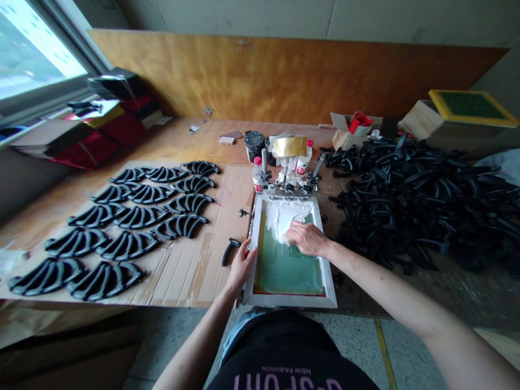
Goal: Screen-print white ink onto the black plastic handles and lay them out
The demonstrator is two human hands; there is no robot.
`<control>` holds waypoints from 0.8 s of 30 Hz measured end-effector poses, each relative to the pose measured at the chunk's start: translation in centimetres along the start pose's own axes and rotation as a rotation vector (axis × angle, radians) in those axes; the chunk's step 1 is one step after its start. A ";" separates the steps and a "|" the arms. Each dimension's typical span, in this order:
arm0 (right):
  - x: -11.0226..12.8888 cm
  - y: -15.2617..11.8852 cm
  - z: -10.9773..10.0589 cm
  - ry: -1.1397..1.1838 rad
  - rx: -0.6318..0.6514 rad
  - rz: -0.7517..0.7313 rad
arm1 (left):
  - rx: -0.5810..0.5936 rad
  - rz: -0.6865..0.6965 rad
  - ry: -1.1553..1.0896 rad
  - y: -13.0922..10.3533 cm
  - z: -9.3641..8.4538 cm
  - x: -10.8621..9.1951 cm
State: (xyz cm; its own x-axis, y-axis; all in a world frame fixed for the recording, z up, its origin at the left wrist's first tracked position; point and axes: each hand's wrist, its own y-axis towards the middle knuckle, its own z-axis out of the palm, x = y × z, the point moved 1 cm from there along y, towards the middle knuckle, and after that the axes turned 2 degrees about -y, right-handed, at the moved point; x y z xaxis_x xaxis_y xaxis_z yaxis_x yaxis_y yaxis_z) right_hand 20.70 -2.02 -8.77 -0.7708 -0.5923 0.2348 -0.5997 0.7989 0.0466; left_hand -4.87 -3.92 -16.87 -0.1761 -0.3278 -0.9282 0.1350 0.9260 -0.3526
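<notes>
A silk-screen frame (332, 292) with a silver metal rim and green mesh lies flat in front of me. White paste-like ink (280, 216) is smeared over the upper part of its mesh. My left hand (242, 262) grips the frame's left rim. Just left of those fingers, a single curved black plastic handle (231, 251) rests on the cardboard. Over the lower edge of the ink, my right hand (306, 238) is closed with its fingertips down at the mesh. Whatever it holds is hidden by the fingers. A metal hinge clamp (288, 187) sits at the frame's far end.
Fanned rows of black handles (138, 214) cover the cardboard sheet (203, 271) at left. A big heap of loose black parts (426, 200) lies at right. Behind the clamp stand a dark tub (254, 145) and red-capped bottles (258, 172). A yellow-framed screen (473, 107) tops a box at back right.
</notes>
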 end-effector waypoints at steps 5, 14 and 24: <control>-1.3 0.3 -0.1 0.011 -0.128 0.120 | 0.014 0.011 -0.025 0.2 -0.1 0.5; -1.2 0.1 1.2 0.006 -0.256 0.107 | 0.021 -0.022 -0.043 0.0 -0.4 -0.2; -11.5 -0.6 -3.7 0.041 -0.571 0.725 | -0.026 0.149 -0.226 -2.2 -1.6 -10.4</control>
State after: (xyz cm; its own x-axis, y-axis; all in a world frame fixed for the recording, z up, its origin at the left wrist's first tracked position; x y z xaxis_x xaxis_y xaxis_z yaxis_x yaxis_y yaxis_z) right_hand 30.74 4.71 -7.96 -0.9015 0.0685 0.4273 0.2322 0.9098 0.3441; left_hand -4.85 -2.28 -6.24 0.0662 -0.2188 -0.9735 0.1175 0.9706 -0.2101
